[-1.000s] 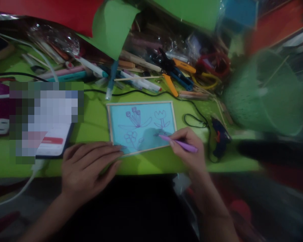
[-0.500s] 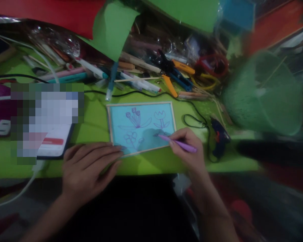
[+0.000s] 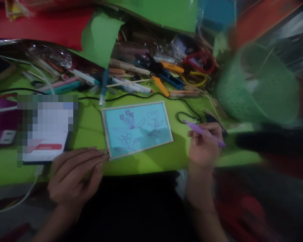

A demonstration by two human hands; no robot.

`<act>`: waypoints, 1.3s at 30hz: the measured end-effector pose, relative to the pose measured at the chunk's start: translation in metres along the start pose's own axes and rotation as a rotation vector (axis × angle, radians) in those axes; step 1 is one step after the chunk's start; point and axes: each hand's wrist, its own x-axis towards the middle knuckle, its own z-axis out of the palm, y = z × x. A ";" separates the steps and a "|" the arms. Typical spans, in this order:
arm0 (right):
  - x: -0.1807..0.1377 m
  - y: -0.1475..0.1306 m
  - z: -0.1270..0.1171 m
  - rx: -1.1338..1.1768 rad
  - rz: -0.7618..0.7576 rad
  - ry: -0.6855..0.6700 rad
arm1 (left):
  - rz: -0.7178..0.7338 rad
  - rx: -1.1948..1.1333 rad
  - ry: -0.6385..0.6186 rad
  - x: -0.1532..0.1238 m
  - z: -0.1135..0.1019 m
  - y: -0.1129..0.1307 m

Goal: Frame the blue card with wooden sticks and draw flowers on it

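Note:
A light-blue panel in a thin wooden frame (image 3: 151, 134) lies on the green table, with purple line drawings of flowers on it. My right hand (image 3: 204, 144) is closed around a purple pen (image 3: 204, 133), held to the right of the frame and apart from it. The pen's tip points up and left. My left hand (image 3: 75, 174) rests at the frame's lower left corner, fingers stretched out, fingertips at or very near its edge. Just beyond that hand lies a phone (image 3: 49, 148) with a lit, partly blurred-out screen and a white cable (image 3: 37, 173).
Behind the frame is a pile of markers (image 3: 138, 86), scissors (image 3: 200, 62), pliers (image 3: 169, 75), an orange cutter (image 3: 160, 86) and sticks. A green basket (image 3: 255, 87) stands at right. A black cord (image 3: 131, 95) crosses the table. A dark glue gun (image 3: 213, 121) is partly hidden behind my right hand.
My right hand has lifted the purple pen off the panel and moved right. My left hand has slid left, its fingertips drawn back from the panel's surface to the corner. The view has shifted slightly.

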 end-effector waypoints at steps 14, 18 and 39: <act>0.007 -0.006 -0.007 0.314 0.327 0.024 | 0.174 0.039 0.166 0.005 0.010 -0.002; 0.007 -0.007 -0.006 0.333 0.348 0.050 | 0.186 0.054 0.155 0.004 0.009 -0.003; 0.007 -0.009 -0.014 0.266 0.404 0.069 | 0.108 0.146 0.089 0.023 0.013 0.020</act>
